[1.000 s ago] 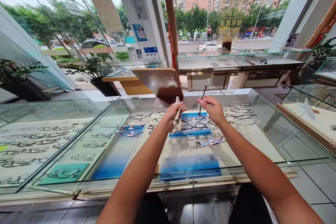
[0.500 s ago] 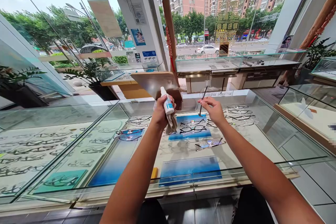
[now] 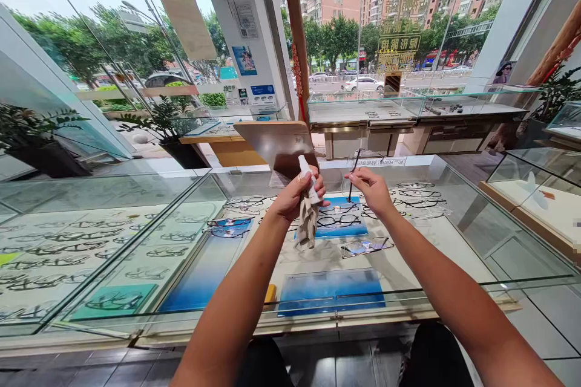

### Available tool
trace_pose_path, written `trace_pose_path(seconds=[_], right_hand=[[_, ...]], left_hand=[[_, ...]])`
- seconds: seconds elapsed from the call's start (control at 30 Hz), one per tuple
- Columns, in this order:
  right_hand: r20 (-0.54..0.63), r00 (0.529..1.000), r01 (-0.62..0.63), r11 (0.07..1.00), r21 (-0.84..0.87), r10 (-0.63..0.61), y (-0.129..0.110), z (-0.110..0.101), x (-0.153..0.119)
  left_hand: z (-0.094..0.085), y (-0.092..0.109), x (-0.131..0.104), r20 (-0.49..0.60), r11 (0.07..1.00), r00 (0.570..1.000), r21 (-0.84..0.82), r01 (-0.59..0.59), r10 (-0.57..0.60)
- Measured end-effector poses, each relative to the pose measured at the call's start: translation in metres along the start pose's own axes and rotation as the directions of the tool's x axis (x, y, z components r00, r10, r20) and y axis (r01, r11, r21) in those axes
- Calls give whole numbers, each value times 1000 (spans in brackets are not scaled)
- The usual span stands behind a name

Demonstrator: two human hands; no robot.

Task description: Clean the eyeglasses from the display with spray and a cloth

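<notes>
My left hand [image 3: 293,196] is wrapped around a small white spray bottle [image 3: 312,192], its nozzle pointing up. A greyish-beige cloth [image 3: 308,228] hangs from the same hand, below the bottle. Level with it, my right hand [image 3: 374,190] pinches a pair of eyeglasses [image 3: 351,190] by the frame, turned edge-on with a dark temple upright; the lenses are hard to make out. Under both hands lies the glass display case [image 3: 408,278], with several eyeglasses inside, among them a dark pair [image 3: 340,220] on a blue mat [image 3: 333,231].
A tilted brown-framed mirror or board [image 3: 272,133] stands behind my left hand. A clear-lensed pair of eyeglasses [image 3: 367,247] and a blue sheet [image 3: 331,291] are nearer me. Another case [image 3: 91,278] with several frames adjoins on the left. A wooden post [image 3: 297,42] rises beyond.
My left hand has moved right, closer to the eyeglasses, and the bottle has turned so its label no longer shows. More of the cloth hangs down. My right hand stays nearly still.
</notes>
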State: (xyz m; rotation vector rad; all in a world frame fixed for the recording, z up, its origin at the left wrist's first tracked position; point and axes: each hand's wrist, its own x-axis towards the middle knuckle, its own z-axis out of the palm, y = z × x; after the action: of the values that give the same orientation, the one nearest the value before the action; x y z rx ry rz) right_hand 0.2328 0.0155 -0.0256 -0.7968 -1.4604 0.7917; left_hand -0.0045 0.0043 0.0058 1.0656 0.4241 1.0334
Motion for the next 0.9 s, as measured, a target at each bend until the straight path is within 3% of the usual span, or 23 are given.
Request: trace_pose_path(seconds=[0.13,0.37,0.5,0.6,0.73,0.9], right_hand=[[60,997,-57,996,67,53,-4,2,-1],[241,965,-130,986,107,101,-11,6,-5],[326,940,-153,979,132,102,-15,8,-7],[380,919,-174,974,147,107,-15,9,-9],[426,899,-176,974,142,100,-14,9,-9],[404,909,-178,973,147,105,-14,7,-8]], left_hand=[[-1,-7,4,34,1000,999,17,11,-11],[-2,-14,13,-57,992,995,98,84,-78],[-6,-27,19,-193,906,980,422,31,56],[-8,-34,22,-208,798,966,602,2,155],[-6,-34,22,-217,783,959,621,-9,183],[-4,-32,20,-229,773,960,634,24,158]])
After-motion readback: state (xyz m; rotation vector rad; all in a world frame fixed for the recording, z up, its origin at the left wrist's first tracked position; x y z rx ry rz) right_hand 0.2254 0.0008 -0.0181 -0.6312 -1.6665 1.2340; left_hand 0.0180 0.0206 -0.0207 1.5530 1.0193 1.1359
